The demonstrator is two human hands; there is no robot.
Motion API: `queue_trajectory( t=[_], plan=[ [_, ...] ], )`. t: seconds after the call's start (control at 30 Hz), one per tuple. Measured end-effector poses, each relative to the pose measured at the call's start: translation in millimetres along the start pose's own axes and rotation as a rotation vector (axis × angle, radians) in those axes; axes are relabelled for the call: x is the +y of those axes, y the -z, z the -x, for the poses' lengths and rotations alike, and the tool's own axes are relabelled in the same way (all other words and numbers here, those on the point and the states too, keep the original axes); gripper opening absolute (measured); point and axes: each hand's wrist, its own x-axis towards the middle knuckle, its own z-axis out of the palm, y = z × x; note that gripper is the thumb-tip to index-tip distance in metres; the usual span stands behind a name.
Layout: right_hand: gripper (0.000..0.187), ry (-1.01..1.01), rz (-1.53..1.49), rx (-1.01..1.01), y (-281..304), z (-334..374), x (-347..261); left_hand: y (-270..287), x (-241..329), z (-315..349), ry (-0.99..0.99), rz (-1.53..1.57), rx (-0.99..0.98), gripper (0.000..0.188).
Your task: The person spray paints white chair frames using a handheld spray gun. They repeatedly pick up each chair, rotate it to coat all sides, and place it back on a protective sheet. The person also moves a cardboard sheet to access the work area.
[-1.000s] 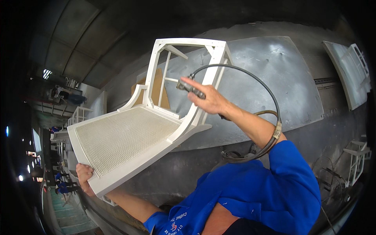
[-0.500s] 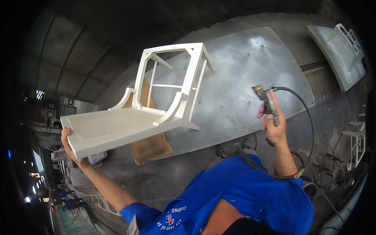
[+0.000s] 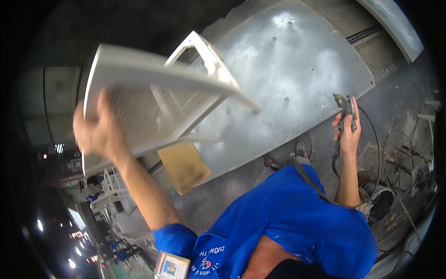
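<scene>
A white wooden chair with a woven back panel is tilted up over the left part of the metal-topped table, its legs partly hidden behind the back. My left hand grips the backrest at its top rail, blurred by motion, thumb lying on the near face. Away to the right, beyond the table's near edge, my right hand holds a spray gun upright. A dark hose runs from the gun. Whether the chair still touches the table I cannot tell.
A stained piece of cardboard lies at the table's near left corner. On the floor at the right stand a round pot and tangled hoses. Another metal-topped table is at the far right. White furniture frames stand at the left.
My left hand has raised and turned the chair, so its back now stands up and shows its other face. My right hand with the spray gun has moved right, away from the table.
</scene>
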Motion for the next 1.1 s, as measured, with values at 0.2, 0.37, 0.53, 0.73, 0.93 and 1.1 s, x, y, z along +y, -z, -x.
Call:
queue_trajectory(
  t=[0.2,0.37,0.53,0.73,0.93,1.1],
  plan=[
    [0.069,0.157,-0.013,-0.098,-8.7,-13.6,-3.3,64.0,39.6,-52.1,-0.238,0.744,-0.602,0.075],
    [0.068,0.116,-0.012,0.025,32.7,10.2,-2.1,64.6,19.0,-39.8,-0.009,0.923,-0.845,0.056],
    [0.072,0.103,-0.044,0.120,46.0,40.5,-5.9,5.2,126.0,-19.0,-0.124,1.057,-0.752,0.030],
    [0.081,0.283,-0.082,0.214,12.2,104.9,-26.1,-7.5,211.5,-72.1,-0.601,1.070,-0.671,0.025],
    [0.081,0.458,-0.088,0.051,-77.8,135.9,-41.6,-127.9,123.1,11.8,-0.458,1.384,-0.616,0.038],
    [0.067,0.463,0.141,-0.144,-164.6,128.8,-29.3,-204.0,-27.6,289.7,-0.123,0.916,-1.344,0.048]
  ],
)
